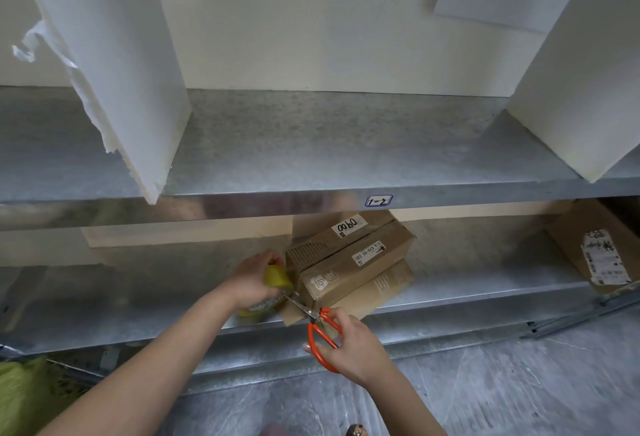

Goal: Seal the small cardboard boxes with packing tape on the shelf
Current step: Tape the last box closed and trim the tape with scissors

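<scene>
Head view: my left grip (pixel 254 279) curls round the tape roll (pixel 277 278) against the small box (pixel 349 267) on the lower shelf (pixel 478 279). My right grip (pixel 351 344) pinches orange scissors (pixel 311 312), blades at the strip. I fear slack tape folding onto itself, or blades nicking cardboard.

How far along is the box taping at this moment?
Done: a strip seems laid on the top box, though the tape itself is hard to see. In hand: the left hand grips the tape roll at that box's near corner; the right hand holds scissors there, apparently cutting. Left: the box underneath and the box at right; whether they are sealed is unclear.
</scene>
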`<state>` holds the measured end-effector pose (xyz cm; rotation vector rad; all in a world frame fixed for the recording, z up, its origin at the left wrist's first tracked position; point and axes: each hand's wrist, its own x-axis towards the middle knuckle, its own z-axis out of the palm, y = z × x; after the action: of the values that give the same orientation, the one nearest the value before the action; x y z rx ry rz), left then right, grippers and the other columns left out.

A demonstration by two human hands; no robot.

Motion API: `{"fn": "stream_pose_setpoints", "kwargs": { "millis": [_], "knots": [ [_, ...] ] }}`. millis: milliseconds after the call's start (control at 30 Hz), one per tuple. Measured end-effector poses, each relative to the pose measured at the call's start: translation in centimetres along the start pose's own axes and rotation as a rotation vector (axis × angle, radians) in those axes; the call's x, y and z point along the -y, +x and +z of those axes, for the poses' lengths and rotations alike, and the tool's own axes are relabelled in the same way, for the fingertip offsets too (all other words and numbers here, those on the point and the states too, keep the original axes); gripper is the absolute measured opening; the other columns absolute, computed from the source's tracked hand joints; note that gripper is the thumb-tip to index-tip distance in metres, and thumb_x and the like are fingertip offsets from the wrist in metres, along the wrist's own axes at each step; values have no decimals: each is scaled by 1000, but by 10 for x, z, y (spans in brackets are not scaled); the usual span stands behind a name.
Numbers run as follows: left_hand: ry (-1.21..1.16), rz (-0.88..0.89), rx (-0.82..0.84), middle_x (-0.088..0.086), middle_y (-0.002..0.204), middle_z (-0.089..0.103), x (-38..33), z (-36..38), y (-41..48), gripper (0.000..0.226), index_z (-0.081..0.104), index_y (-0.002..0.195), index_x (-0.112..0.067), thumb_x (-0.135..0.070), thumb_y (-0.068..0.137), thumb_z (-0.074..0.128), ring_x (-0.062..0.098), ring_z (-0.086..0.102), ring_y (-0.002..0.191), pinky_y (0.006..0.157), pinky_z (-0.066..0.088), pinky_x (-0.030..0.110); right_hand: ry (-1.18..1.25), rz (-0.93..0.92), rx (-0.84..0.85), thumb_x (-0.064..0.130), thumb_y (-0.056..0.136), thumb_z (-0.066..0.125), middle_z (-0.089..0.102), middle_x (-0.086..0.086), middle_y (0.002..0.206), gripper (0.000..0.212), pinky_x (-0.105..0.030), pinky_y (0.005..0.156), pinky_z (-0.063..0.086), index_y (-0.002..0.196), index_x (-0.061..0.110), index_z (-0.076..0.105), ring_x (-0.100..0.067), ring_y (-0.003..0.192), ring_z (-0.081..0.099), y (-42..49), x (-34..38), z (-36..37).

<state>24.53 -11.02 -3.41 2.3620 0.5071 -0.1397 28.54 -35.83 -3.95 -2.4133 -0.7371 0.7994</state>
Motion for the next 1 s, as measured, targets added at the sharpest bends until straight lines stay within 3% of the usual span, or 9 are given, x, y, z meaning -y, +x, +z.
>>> {"fn": "stream_pose_setpoints", "kwargs": {
  "millis": [133,333,600,767,1000],
  "knots": [
    [-11,-38,-22,-8,107,56,4,-1,-2,47,49,103,-33,-31,70,81,15,53,96,78,45,30,3,50,47,88,61,52,55,12,124,79,-39,99,45,123,40,42,-14,117,51,9,-8,4],
    [9,-23,-37,-8,108,54,4,-1,-4,47,49,106,-32,-33,71,80,15,52,97,76,41,28,-147,41,85,87,63,51,56,9,121,77,-36,97,47,122,37,49,-16,117,51,18,-16,11],
    [28,8,-59,-9,105,58,9,0,-6,47,51,107,-30,-36,70,80,14,54,93,72,39,26,-354,-80,-297,82,73,41,51,21,120,61,-34,88,38,121,43,48,-6,118,46,-2,-28,-8],
    [55,5,-56,-9,103,58,5,0,-7,46,52,105,-29,-35,69,80,15,55,93,73,42,28,-421,-173,-447,73,74,49,55,23,111,50,-32,79,34,114,44,56,-5,107,54,-15,-49,-42],
    [70,-72,-83,-4,112,56,-5,3,-13,51,50,113,-27,-36,73,79,18,52,101,86,47,36,-326,-45,-549,67,74,57,57,17,113,48,-36,82,31,115,43,57,-12,110,53,4,-113,-100]
  ]
}}
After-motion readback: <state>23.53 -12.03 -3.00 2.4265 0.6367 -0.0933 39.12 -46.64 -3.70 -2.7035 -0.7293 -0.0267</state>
